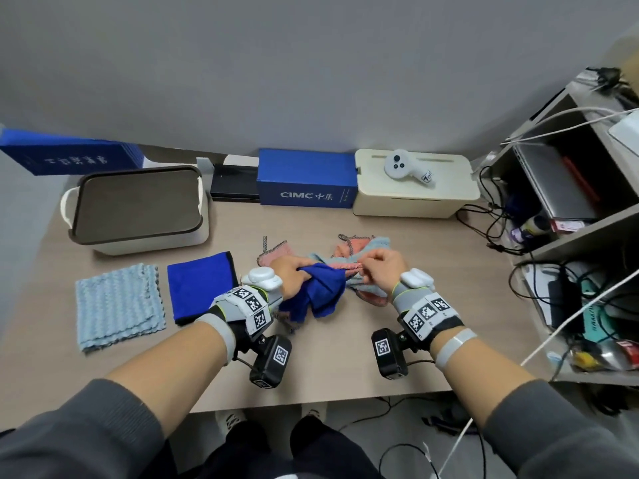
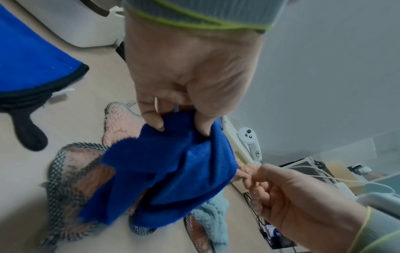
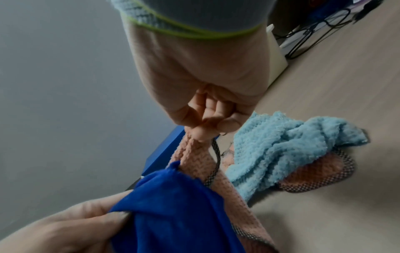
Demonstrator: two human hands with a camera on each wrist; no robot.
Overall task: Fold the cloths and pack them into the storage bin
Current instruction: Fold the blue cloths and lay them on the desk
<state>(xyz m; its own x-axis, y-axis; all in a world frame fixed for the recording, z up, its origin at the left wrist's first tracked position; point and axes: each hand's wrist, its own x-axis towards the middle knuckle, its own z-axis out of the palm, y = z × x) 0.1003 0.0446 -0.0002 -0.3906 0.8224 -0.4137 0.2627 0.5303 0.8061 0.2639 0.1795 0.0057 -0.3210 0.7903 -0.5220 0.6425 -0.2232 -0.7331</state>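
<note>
Left hand: the left hand (image 1: 288, 275) has its fingers curled around a bunched royal-blue microfibre cloth (image 1: 320, 288), lifted off the table.
Right hand: the right hand (image 1: 382, 267) pinches a pink waffle-knit cloth with checked trim (image 3: 194, 164), touching the blue one.
Storage bin: the cream plastic bin with a dark brown rim (image 1: 138, 209) stands beyond the left hand.
Folded cloths: a light-blue textured cloth (image 1: 119, 305) and a blue folded cloth (image 1: 202, 286) lie left of the left hand.

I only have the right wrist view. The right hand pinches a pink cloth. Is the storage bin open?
Observer: Its dark lid looks still on the white storage bin.
Operator: Anything folded yet?
Observer: Two: a light blue ribbed cloth and a royal blue cloth, flat in front of the bin.
Operator: How does the left hand hold?
Observer: The left hand pinches the crumpled royal blue microfibre cloth between thumb and fingers.
</note>
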